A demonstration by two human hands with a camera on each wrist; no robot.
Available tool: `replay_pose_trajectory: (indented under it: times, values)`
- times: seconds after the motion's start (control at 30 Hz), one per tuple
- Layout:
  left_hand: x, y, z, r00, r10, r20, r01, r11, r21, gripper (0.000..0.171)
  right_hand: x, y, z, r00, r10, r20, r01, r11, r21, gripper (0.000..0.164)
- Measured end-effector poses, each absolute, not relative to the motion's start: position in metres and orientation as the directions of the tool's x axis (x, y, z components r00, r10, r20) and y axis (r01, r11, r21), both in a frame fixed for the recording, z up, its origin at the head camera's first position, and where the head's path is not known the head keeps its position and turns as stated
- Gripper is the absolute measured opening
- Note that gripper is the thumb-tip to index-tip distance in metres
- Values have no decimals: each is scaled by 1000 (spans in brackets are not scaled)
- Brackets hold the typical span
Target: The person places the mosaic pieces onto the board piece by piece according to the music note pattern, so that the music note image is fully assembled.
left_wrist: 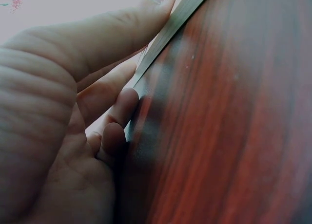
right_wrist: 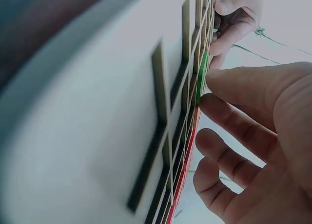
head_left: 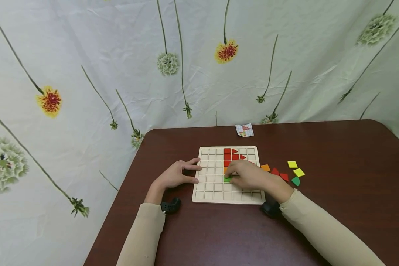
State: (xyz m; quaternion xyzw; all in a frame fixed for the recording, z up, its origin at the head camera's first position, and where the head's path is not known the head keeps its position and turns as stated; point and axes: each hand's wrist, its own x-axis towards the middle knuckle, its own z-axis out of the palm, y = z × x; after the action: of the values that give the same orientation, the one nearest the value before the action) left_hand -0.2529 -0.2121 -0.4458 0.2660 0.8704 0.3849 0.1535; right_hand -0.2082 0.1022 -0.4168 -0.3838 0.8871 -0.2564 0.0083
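A pale wooden grid board (head_left: 208, 187) lies on the table in front of me. My left hand (head_left: 175, 174) is at its left side, fingers spread and fairly straight, with fingertips on the edge. Over the middle of the board, my right hand (head_left: 249, 175) has thumb and index fingertips right at a green tile (right_wrist: 202, 78) set in the grid; its other fingers are loosely bent. Above that tile runs a column of red squares (head_left: 227, 157) with red triangles (head_left: 242, 157) to their right. An orange tile (head_left: 225, 170) shows partly beside the right fingers, which hide nearby cells.
Loose tiles lie right of the board: an orange one (head_left: 265, 167), red ones (head_left: 284, 177), yellow ones (head_left: 292, 164) and a rounded green one (head_left: 295, 181). A small printed card (head_left: 244, 130) rests at the table's far edge, before a flowered cloth (head_left: 199, 85).
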Motion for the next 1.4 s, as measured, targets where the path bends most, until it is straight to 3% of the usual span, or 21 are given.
replay_pose_trajectory:
  times: [0.63, 0.93, 1.4]
  values:
    - [-251, -213, -446, -816, 575, -69, 327, 557, 763, 50, -186, 158, -406, -833, -539, 126, -522, 689, -503, 16]
    - [-253, -214, -445, -817, 573, -65, 337, 566, 752, 50, -182, 189, -410, -842, -503, 196, -532, 712, -459, 19]
    - [-254, -212, -447, -811, 581, -69, 343, 568, 748, 51, -160, 227, -411, -867, -473, 156, -492, 764, -417, 22]
